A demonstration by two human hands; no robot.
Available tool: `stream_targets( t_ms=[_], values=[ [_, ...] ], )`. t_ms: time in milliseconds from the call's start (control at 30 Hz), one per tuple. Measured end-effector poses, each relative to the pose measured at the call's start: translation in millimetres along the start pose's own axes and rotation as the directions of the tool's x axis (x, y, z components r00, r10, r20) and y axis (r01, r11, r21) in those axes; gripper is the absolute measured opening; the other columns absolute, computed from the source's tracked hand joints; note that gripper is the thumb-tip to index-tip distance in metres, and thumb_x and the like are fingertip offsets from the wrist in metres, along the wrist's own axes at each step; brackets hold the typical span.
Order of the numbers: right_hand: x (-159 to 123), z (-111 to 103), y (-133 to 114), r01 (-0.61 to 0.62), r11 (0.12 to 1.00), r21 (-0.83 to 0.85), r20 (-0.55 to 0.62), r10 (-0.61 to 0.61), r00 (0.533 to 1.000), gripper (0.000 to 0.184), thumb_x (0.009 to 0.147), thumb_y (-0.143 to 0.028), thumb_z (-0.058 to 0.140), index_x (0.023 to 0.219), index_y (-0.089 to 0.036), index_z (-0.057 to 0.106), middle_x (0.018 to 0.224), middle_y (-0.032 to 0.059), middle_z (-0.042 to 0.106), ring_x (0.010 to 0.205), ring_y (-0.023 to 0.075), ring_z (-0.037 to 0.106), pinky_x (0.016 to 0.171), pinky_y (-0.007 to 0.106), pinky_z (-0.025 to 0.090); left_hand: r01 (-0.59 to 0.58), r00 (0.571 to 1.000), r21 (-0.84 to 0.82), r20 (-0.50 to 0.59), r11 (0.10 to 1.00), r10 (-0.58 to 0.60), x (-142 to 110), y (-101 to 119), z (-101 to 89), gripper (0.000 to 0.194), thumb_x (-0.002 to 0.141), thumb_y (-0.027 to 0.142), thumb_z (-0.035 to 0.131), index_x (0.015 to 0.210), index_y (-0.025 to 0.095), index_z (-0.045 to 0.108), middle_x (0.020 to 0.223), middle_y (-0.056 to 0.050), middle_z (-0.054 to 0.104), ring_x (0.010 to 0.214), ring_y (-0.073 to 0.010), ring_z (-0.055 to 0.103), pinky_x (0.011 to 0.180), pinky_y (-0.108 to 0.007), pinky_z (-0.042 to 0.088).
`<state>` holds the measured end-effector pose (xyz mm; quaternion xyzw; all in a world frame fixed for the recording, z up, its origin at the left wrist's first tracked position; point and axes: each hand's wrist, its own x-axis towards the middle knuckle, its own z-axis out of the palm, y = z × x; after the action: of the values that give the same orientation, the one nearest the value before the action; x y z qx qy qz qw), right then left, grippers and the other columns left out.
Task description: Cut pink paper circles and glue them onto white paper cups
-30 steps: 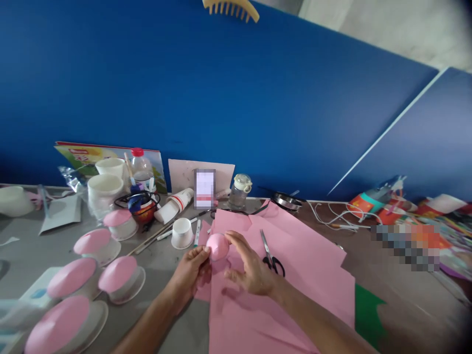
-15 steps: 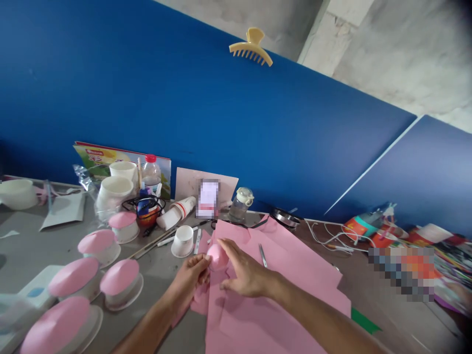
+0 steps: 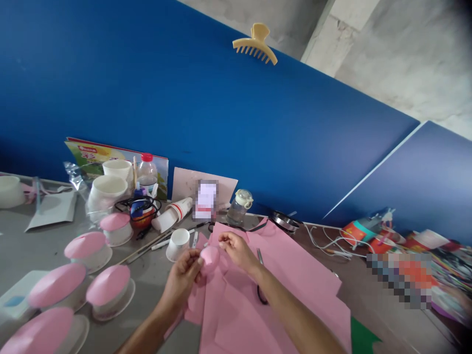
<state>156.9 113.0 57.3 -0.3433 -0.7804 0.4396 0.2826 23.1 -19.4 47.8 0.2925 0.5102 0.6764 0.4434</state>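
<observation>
My left hand (image 3: 184, 273) pinches the edge of a small pink paper cone (image 3: 210, 259) between thumb and fingers. To the right of the cone, my right hand (image 3: 236, 250) is raised with its fingers curled and fingertips together. Whatever they hold, if anything, is too small to make out. Both hands are above large pink paper sheets (image 3: 280, 314). A pair of scissors (image 3: 262, 296) lies on the sheets, partly covered by my right forearm. Just beyond my left hand stands a white paper cup (image 3: 179, 243).
On the left are several white cups topped with pink cones (image 3: 108, 285). Behind stand a red-capped bottle (image 3: 147, 172), a blurred phone (image 3: 205, 199), a glass jar (image 3: 239, 206) and a roll of tape (image 3: 283, 221). White cables (image 3: 324, 238) and craft supplies lie at right. A blue partition (image 3: 206, 98) rises behind.
My right hand has moved up off the cone's side, and its spread fingers have curled together. The cone stays in my left hand. More of the scissors now shows; the view has shifted slightly.
</observation>
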Motion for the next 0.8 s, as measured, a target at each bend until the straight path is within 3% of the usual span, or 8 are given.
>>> stream_targets(
  t_ms=[133, 267, 367, 433, 533, 633, 800],
  values=[
    [11, 20, 1, 0.036, 0.999, 0.018, -0.027, -0.035, 0.999, 0.018, 0.079, -0.021, 0.052, 0.093, -0.016, 0.063, 0.09, 0.0064, 0.068, 0.08, 0.0176, 0.064, 0.073, 0.03, 0.053, -0.063, 0.998, -0.077, -0.012, 0.995, 0.062, 2, 17, -7.0, 0.041, 0.07, 0.04, 0.073, 0.104, 0.021, 0.058, 0.059, 0.008, 0.051, 0.046, -0.0077, 0.044, 0.045, -0.019, 0.035],
    [20, 37, 6, 0.086, 0.996, -0.021, -0.089, -0.088, 0.992, 0.023, 0.078, -0.016, 0.051, 0.096, -0.016, 0.064, 0.094, 0.0075, 0.066, 0.083, 0.0185, 0.062, 0.077, 0.032, 0.051, -0.181, 0.975, -0.014, -0.133, 0.983, 0.177, 7, 33, -17.8, 0.027, 0.071, 0.039, 0.071, 0.088, 0.019, 0.063, 0.073, 0.003, 0.056, 0.053, -0.008, 0.047, 0.048, -0.02, 0.038],
    [20, 45, 7, 0.145, 0.988, -0.059, -0.098, -0.151, 0.984, 0.023, 0.078, -0.011, 0.049, 0.092, -0.017, 0.066, 0.092, 0.0072, 0.064, 0.085, 0.0183, 0.06, 0.081, 0.032, 0.049, -0.287, 0.889, 0.18, -0.317, 0.941, 0.332, 12, 37, -27.2, 0.024, 0.074, 0.038, 0.067, 0.088, 0.019, 0.063, 0.079, 0.001, 0.058, 0.063, -0.0108, 0.051, 0.057, -0.021, 0.042],
    [18, 47, 8, 0.188, 0.978, -0.095, -0.102, -0.197, 0.975, 0.023, 0.08, -0.01, 0.048, 0.092, -0.016, 0.066, 0.091, 0.0073, 0.063, 0.084, 0.0182, 0.059, 0.08, 0.031, 0.048, -0.32, 0.826, 0.299, -0.377, 0.899, 0.419, 16, 35, -33.5, 0.028, 0.076, 0.04, 0.064, 0.097, 0.021, 0.061, 0.086, -0.001, 0.059, 0.073, -0.0141, 0.054, 0.066, -0.023, 0.045],
    [13, 49, 9, 0.256, 0.955, -0.151, -0.101, -0.272, 0.957, 0.024, 0.083, -0.009, 0.046, 0.096, -0.016, 0.065, 0.092, 0.008, 0.062, 0.085, 0.0178, 0.059, 0.078, 0.029, 0.048, -0.339, 0.775, 0.48, -0.344, 0.809, 0.529, 23, 25, -41.9, 0.043, 0.08, 0.043, 0.06, 0.117, 0.022, 0.056, 0.096, -0.004, 0.059, 0.086, -0.0188, 0.057, 0.08, -0.03, 0.047],
    [12, 50, 12, 0.291, 0.944, -0.154, -0.112, -0.31, 0.944, 0.026, 0.084, -0.008, 0.045, 0.098, -0.016, 0.065, 0.092, 0.0079, 0.062, 0.084, 0.0173, 0.059, 0.077, 0.028, 0.049, -0.317, 0.741, 0.702, -0.237, 0.638, 0.628, 30, 12, -47.4, 0.058, 0.081, 0.044, 0.057, 0.132, 0.019, 0.046, 0.12, -0.013, 0.055, 0.109, -0.0283, 0.053, 0.095, -0.045, 0.042],
    [11, 53, 14, 0.363, 0.89, -0.276, -0.111, -0.404, 0.908, 0.028, 0.081, -0.007, 0.046, 0.1, -0.016, 0.064, 0.094, 0.0096, 0.065, 0.092, 0.0212, 0.056, 0.088, 0.037, 0.046, -0.292, 0.749, 0.861, -0.064, 0.416, 0.659, 37, -6, -51.9, 0.087, 0.077, 0.048, 0.06, 0.146, 0.011, 0.024, 0.141, -0.024, 0.039, 0.13, -0.0398, 0.037, 0.106, -0.056, 0.03]
  ],
)
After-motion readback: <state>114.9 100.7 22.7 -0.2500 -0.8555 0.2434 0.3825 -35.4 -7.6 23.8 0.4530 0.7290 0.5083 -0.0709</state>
